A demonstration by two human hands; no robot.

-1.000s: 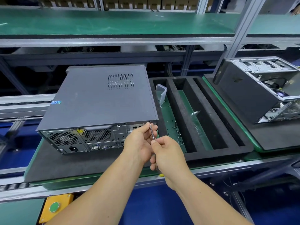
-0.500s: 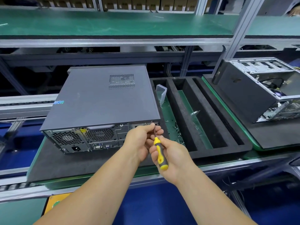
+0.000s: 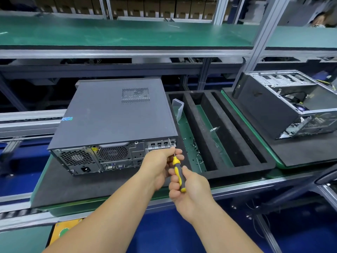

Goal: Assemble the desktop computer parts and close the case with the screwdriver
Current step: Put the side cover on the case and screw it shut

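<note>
Head view: closed computer case (image 3: 116, 117) lies on the black mat (image 3: 73, 187), rear panel toward its near edge. Right hand (image 3: 189, 190) grips the screwdriver (image 3: 177, 170) handle; left hand (image 3: 160, 165) pinches the shaft, probably steadying the tip at the case's rear right corner.

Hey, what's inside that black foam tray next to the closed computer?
The black foam tray has long slots. The nearest holds a clear plastic box and loose small screws; the next holds a small metal piece. The slots' far ends are in shadow.
</note>
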